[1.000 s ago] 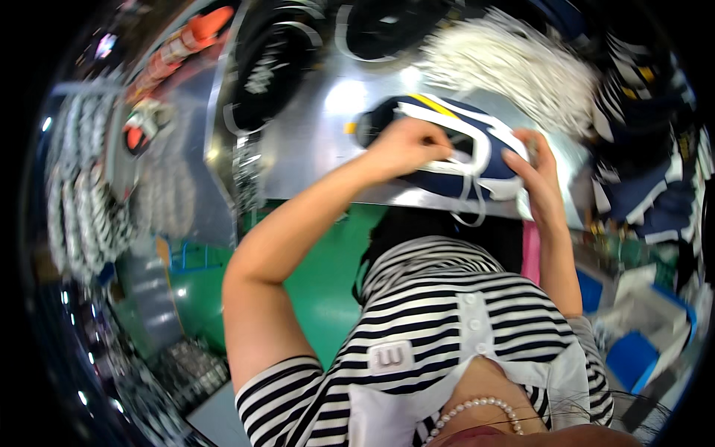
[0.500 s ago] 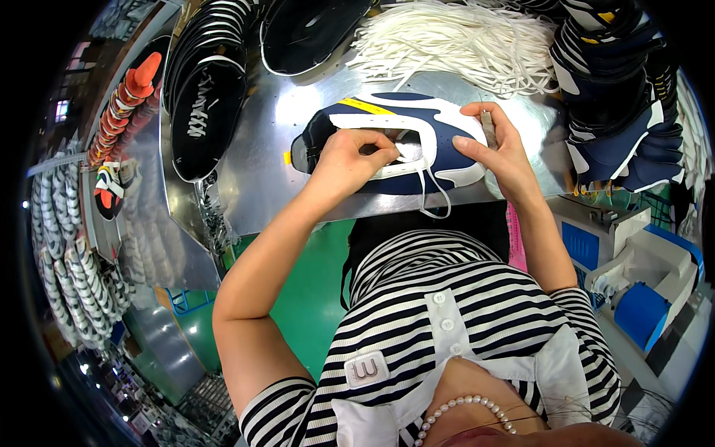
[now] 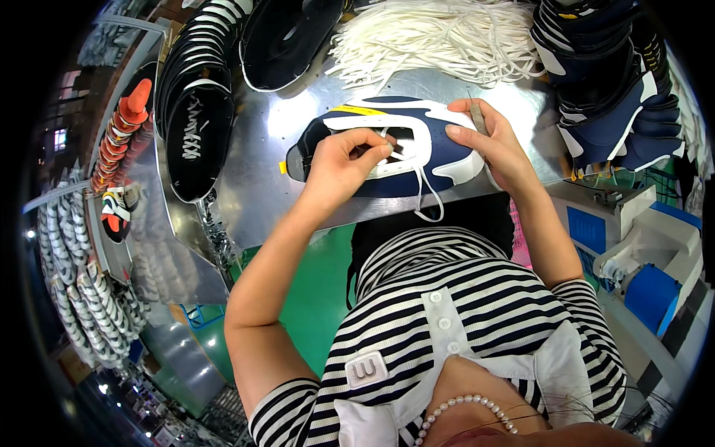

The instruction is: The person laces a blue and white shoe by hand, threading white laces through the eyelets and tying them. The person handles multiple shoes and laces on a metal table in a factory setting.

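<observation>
Step in hand looked like lacing: a flat navy-and-white shoe upper (image 3: 387, 149) lay on the shiny metal counter (image 3: 253, 179), just in front of the person's striped shirt (image 3: 447, 298).

Left hand (image 3: 339, 167) sat on the upper's left half, fingers (image 3: 372, 145) pinched shut on a white lace (image 3: 428, 197) at the eyelet opening. Right hand (image 3: 495, 145) pressed the upper's right end flat, fingers curled closed around a thin grey tool (image 3: 477, 118); couldn't tell what kind of tool. A loop of the lace hung off the near counter edge.

My read: mid-threading, early to middle of this piece. Next move probably needed the lace tip fed through the next eyelet while the right hand kept the upper from sliding on the slick metal. Risk: the dangling loop snagging on the edge.

The upper itself: navy panels, broad white overlay curving around the throat, yellow strip along the far edge, small tab at the left end. It lay flat with no sole, so it should flex easily.

Around it: loose pile of white laces (image 3: 439, 33) at the far side, stack of navy uppers (image 3: 603, 82) far right, black uppers (image 3: 197, 112) stacked far left.
</observation>
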Tool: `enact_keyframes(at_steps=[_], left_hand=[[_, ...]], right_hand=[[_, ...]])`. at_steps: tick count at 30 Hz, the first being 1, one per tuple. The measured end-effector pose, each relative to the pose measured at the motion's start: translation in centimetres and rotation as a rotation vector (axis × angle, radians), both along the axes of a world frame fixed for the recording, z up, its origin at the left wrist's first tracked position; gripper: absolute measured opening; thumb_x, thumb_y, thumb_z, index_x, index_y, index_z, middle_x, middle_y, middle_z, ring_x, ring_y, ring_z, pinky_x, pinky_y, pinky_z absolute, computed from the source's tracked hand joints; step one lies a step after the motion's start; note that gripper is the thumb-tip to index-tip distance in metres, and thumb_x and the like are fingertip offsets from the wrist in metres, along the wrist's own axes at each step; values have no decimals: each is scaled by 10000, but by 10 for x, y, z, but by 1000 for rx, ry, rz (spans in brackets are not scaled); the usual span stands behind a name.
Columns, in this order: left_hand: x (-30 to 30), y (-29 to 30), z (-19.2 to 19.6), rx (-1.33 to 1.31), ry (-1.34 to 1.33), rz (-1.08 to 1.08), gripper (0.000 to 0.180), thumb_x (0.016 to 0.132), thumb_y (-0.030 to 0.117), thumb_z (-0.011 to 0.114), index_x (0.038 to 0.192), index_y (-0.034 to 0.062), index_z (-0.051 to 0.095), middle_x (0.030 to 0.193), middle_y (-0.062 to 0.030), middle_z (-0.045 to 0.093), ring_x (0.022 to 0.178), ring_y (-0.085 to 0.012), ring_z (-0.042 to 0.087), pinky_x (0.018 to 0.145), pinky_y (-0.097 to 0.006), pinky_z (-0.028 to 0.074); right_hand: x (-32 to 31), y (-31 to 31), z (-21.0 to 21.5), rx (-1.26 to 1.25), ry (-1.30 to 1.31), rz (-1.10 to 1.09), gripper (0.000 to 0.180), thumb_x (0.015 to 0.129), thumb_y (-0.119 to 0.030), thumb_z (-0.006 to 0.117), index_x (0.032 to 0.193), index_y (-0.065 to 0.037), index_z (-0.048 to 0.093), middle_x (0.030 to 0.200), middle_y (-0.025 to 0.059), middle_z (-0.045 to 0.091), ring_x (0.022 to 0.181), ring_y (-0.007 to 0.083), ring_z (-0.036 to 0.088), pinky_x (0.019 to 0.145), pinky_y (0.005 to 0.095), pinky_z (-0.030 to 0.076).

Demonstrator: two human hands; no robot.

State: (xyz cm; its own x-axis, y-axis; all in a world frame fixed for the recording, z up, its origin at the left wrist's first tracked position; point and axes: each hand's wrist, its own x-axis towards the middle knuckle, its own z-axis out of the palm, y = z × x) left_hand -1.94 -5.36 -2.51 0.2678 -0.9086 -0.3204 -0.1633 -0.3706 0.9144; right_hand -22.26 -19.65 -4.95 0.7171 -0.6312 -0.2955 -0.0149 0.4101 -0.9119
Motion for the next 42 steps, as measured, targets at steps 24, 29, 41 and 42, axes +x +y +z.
enact_keyframes(at_steps=[24, 29, 41, 42], left_hand=[[-13, 7, -1, 35, -107, 27, 132, 866, 108, 695, 920, -11, 717, 752, -6, 668, 685, -47, 551, 620, -212, 433], [-9, 6, -8, 33, -102, 18, 132, 857, 117, 699, 918, 4, 732, 735, 0, 662, 665, -58, 537, 613, -223, 428], [-12, -1, -3, -37, -192, -22, 117, 850, 102, 692, 882, -10, 700, 729, -31, 660, 645, -89, 548, 610, -244, 439], [-11, 2, 2, -28, -239, -37, 111, 848, 96, 686, 873, -12, 689, 730, -46, 658, 643, -110, 558, 610, -253, 444]], right_hand=[[-14, 4, 1, -61, 1, 13, 416, 823, -145, 755, 1171, -30, 558, 1051, 36, 600, 948, 87, 554, 852, 228, 431], [-12, 6, 2, -67, -21, -1, 455, 804, -162, 780, 1171, -20, 551, 1016, 53, 615, 925, 105, 572, 817, 242, 455], [-14, -1, -1, -26, -17, 44, 416, 832, -146, 747, 1179, -20, 555, 1052, 33, 609, 952, 85, 561, 864, 225, 435], [-14, -3, -1, -57, -13, 62, 417, 833, -146, 749, 1180, -17, 556, 1056, 35, 611, 955, 86, 563, 869, 225, 435]])
